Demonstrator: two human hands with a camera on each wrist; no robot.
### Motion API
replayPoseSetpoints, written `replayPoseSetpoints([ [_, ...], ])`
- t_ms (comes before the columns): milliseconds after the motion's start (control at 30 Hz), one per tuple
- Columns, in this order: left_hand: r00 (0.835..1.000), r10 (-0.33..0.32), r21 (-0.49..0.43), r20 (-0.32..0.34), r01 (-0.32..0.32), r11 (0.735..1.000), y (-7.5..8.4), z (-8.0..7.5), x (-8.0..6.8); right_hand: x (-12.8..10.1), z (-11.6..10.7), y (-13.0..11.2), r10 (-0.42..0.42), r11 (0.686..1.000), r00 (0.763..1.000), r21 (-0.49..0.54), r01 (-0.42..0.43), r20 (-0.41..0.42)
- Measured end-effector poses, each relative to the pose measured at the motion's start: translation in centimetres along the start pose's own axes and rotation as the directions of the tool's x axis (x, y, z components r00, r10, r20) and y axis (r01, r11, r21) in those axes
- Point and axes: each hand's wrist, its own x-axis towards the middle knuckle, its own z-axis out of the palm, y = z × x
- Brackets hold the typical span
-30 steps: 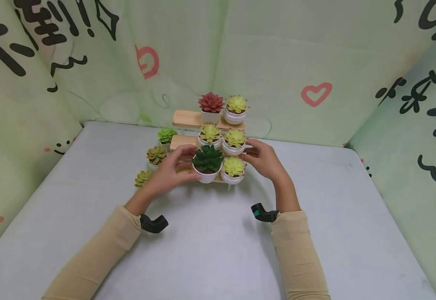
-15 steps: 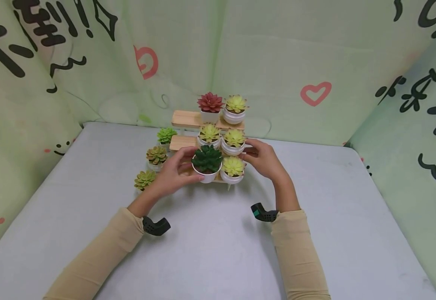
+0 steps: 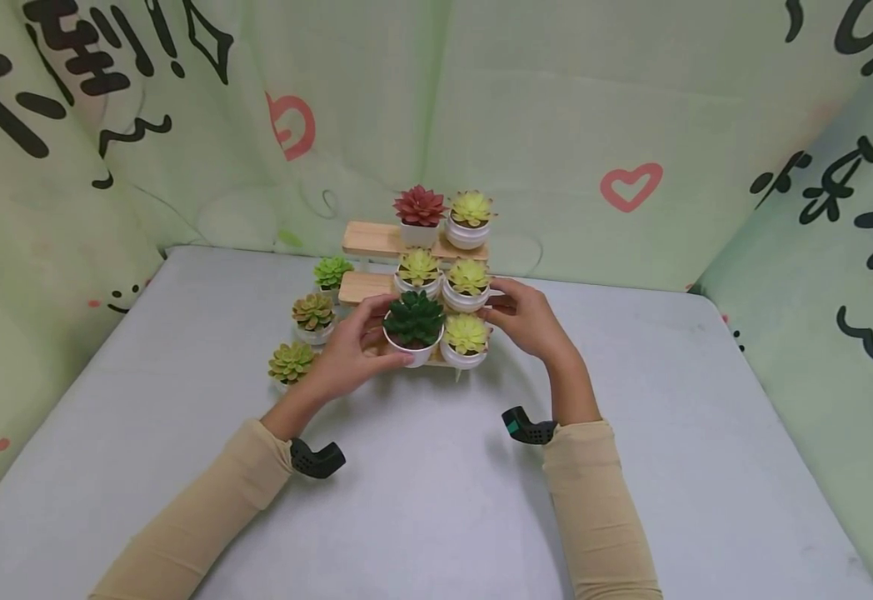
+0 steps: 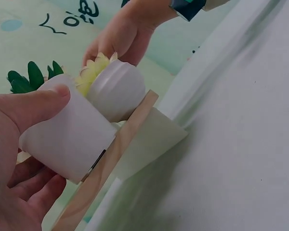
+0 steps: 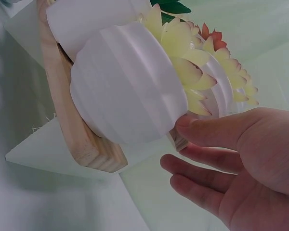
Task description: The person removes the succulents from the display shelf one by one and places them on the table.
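Observation:
In the head view my left hand (image 3: 354,350) holds a dark green succulent (image 3: 414,318) in a white pot. Its thumb lies along the pot wall (image 4: 72,130) in the left wrist view, the other fingers behind. The pot's base is right at the bottom board (image 4: 120,144) of a tiered wooden plant stand (image 3: 371,238). Beside it sits a yellow succulent (image 3: 468,335) in a ribbed white pot. At the stand's right side, my right hand (image 3: 530,318) pinches the end of the middle board (image 5: 179,139), its thumb close to the yellow plant's pot (image 5: 130,86).
Two yellow succulents (image 3: 419,267) stand on the middle tier. A red succulent (image 3: 420,207) and another yellow one (image 3: 470,210) occupy the top tier. Left of the stand, three green potted succulents (image 3: 312,312) line up on the white table (image 3: 421,500). A printed curtain (image 3: 526,108) hangs behind.
My left hand has slid slightly right and down, its thumb now farther across the front of the dark green plant's pot. The right hand and the stand stay practically still.

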Motion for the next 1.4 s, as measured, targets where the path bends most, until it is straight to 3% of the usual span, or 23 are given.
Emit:
replayPoseSetpoints([
  [967,1.000,0.009,0.037,0.006,-0.009,0.999,0.1,-0.5,-0.6,0.2,-0.1,0.1,-0.053,0.999,0.999,0.004,0.053,-0.011],
  [1200,1.000,-0.002,0.028,0.019,0.001,1.000,0.2,-1.0,-1.3,0.0,0.0,0.3,-0.042,0.999,0.999,0.007,0.042,-0.006],
  [1400,0.999,0.031,0.021,0.041,-0.032,0.999,0.0,-1.5,-2.0,-0.1,0.0,0.3,-0.055,0.998,0.998,0.014,0.055,-0.009],
])
